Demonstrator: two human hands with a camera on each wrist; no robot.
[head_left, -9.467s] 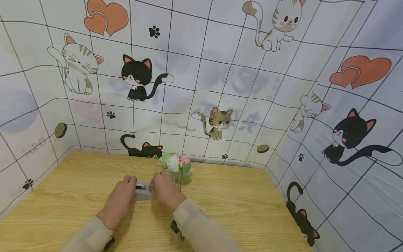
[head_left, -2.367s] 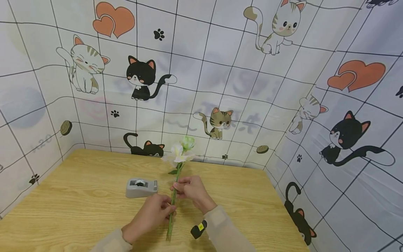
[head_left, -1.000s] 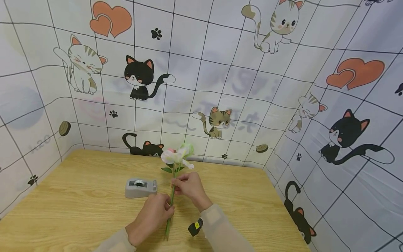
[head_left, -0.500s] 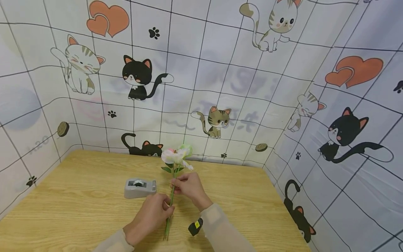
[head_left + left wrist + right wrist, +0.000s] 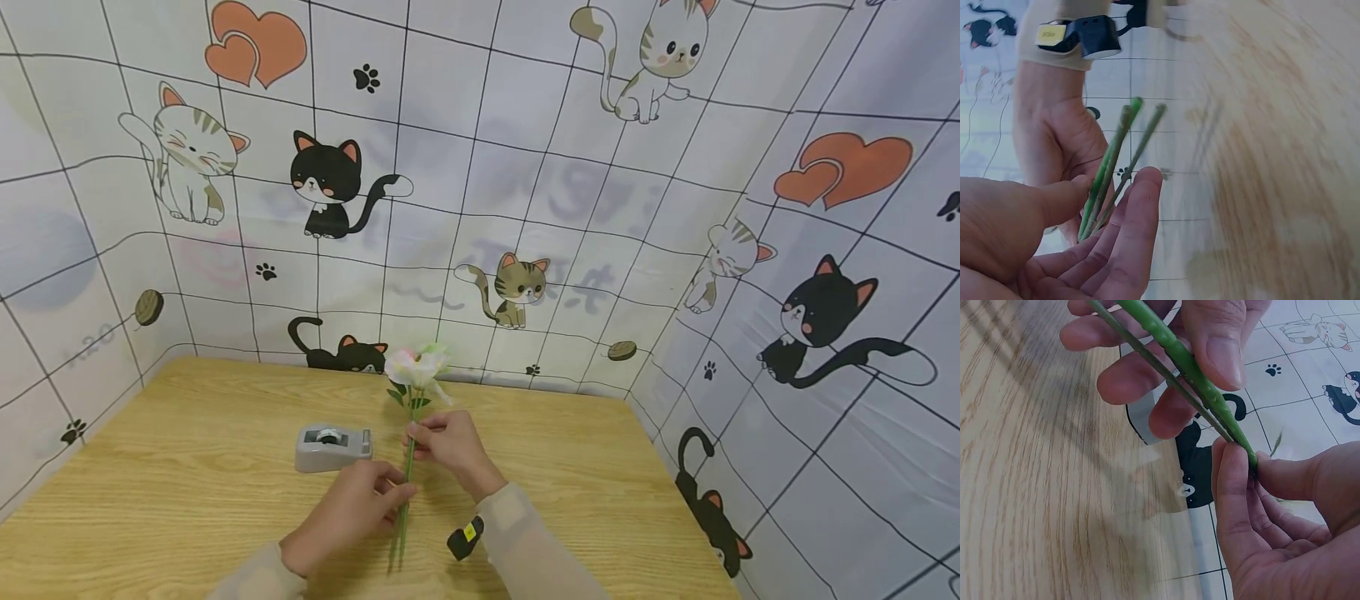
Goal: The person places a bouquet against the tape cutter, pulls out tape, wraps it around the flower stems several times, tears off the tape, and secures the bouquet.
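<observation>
Starting at your left, the grey tape dispenser sits on the counter, just beyond your left hand. That hand is slack: fingers relaxed behind the green stems, thumb alongside, no firm squeeze. Centre now, and here are the flowers, held up over the counter, pale heads toward the cat-patterned backdrop, lower stem ends spreading slightly apart. Across to your right hand, thumb and fingers pinching the stems higher up, doing the real holding! The step looks like lining the stems up together; the next move calls for keeping that right pinch steady while your left fingers draw those splayed ends in.
</observation>
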